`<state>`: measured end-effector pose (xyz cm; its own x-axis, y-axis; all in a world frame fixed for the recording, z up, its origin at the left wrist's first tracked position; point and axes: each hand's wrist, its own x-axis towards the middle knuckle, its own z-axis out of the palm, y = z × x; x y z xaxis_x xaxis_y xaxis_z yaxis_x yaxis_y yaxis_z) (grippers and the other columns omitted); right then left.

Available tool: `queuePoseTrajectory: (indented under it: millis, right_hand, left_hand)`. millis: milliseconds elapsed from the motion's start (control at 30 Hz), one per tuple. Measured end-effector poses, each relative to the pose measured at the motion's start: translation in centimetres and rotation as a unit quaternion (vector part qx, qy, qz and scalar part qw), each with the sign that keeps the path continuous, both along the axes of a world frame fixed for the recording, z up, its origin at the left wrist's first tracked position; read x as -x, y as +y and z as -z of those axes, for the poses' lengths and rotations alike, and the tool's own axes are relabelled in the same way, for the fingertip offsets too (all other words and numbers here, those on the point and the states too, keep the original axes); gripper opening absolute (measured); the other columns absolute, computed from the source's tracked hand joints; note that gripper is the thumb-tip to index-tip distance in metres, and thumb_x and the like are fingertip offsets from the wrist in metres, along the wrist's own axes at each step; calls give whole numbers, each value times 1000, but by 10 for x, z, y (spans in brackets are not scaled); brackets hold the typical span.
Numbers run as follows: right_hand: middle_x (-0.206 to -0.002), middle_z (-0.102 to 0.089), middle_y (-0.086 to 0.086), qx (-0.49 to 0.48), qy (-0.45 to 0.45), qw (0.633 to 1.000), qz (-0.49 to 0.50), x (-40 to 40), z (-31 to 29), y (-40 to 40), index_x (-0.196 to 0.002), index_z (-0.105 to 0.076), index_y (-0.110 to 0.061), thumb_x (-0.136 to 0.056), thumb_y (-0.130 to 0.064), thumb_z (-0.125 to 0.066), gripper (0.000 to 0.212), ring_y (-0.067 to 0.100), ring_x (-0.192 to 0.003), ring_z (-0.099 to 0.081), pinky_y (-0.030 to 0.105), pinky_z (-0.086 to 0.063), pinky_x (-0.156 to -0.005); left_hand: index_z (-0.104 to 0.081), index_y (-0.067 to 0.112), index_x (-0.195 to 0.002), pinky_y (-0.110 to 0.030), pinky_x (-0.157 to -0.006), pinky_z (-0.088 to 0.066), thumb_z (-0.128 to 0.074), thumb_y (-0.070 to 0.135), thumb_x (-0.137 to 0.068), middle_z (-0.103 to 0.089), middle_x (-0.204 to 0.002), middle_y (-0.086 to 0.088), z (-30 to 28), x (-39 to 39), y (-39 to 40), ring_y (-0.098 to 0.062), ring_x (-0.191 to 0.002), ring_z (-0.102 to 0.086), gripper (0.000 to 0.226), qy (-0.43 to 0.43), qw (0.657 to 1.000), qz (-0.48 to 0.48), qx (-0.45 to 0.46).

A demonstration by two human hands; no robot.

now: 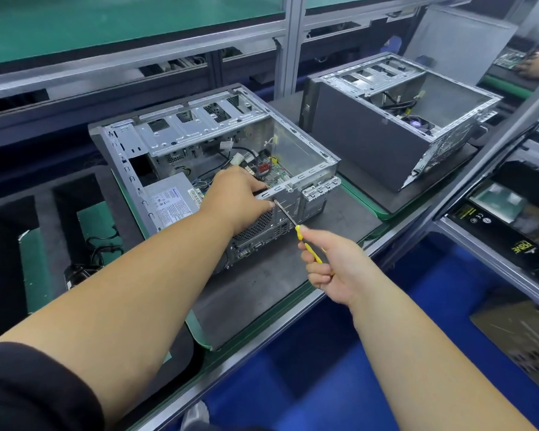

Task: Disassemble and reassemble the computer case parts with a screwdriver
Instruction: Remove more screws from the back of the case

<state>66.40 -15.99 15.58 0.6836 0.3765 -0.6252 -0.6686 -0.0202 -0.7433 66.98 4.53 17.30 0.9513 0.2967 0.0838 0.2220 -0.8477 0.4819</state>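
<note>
Screwdriver (293, 223), gripped by right hand (330, 265), meets a rear-panel screw while left hand (237, 197) clasps the computer case (302, 150) edge; steady turning comes next.

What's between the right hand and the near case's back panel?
In the head view, only the screwdriver: the right hand grips its yellow handle, and its metal shaft spans to the near case.

The left hand (235, 199) hid its own fingertips behind the case's rear edge (280, 191) — the screw under the screwdriver (288, 217) tip was too small to tell.
</note>
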Motion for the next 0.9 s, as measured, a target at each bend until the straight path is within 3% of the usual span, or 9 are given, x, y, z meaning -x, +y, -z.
queuePoseTrajectory:
  millis: [67,133,233,333,433,567,700,833,900]
  right_hand:
    - [-60,-44,0,197,-253,947,-23,9,3,0,-71,-48,-15,-92,-33,-67,33,15,-46,-33,27,-28,-47]
    - [-62,-48,-5,411,-475,776,-49,18,8,0,-70,-48,-19,-96,-41,-59,35,19,-55,-39,30,-25,-49]
    - [-69,-54,-2,508,-569,643,-73,26,6,3,-80,-56,-18,-100,-42,-51,32,24,-60,-41,30,-23,-50]
    - [-58,-49,-4,423,-434,792,-74,16,2,9,-75,-56,-11,-100,-45,-51,42,23,-56,-44,32,-28,-50]
    - [-47,-33,-4,109,-16,994,6,-6,-8,4,-73,-61,-9,-99,-42,-57,42,12,-35,-24,23,-22,-38]
    - [-51,-32,-5,-60,133,989,6,-6,-5,-5,-88,-61,-7,-98,-43,-57,38,7,-34,-19,20,-19,-31]
    - [-60,-41,-1,85,-110,990,-18,3,2,-4,-81,-52,-13,-91,-35,-71,30,12,-44,-29,26,-28,-43]
    - [-68,-50,-6,487,-519,698,-76,20,5,-4,-80,-52,-20,-98,-43,-54,29,23,-61,-47,31,-29,-51]
    - [-69,-51,-2,525,-567,628,-94,25,5,0,-84,-54,-17,-101,-41,-50,29,26,-60,-45,31,-24,-50]
  left_hand:
    - [-73,22,-116,-40,-98,-45,-75,44,-80,-58,-115,-4,0,0,0,-29,-118,-47,42,-1,1000,-1,2]
    - [-72,23,-117,-41,-99,-45,-74,45,-81,-57,-116,-3,0,1,0,-29,-119,-46,42,2,1000,0,1]
    - [-71,24,-120,-42,-100,-44,-74,47,-81,-54,-121,-2,0,1,-1,-28,-121,-45,45,7,1000,-3,1]
    - [-71,26,-120,-39,-98,-46,-75,48,-80,-56,-121,-1,0,1,-2,-26,-122,-45,46,3,1000,-12,7]
    - [-70,25,-122,-41,-100,-45,-75,48,-80,-57,-122,-1,0,0,-1,-26,-124,-45,48,9,1000,-15,6]
    - [-69,22,-123,-40,-102,-45,-75,47,-80,-59,-122,-1,0,0,0,-27,-124,-47,50,11,1000,-12,9]
    - [-71,23,-121,-37,-101,-44,-76,47,-79,-61,-121,-2,-1,0,0,-26,-123,-48,48,8,1000,-8,6]
    - [-72,24,-119,-39,-100,-46,-76,45,-79,-61,-119,-2,0,0,0,-27,-121,-49,46,5,1000,-7,8]
    - [-71,25,-120,-39,-100,-45,-76,46,-78,-61,-121,-1,1,-1,0,-27,-123,-48,47,6,1000,-13,11]
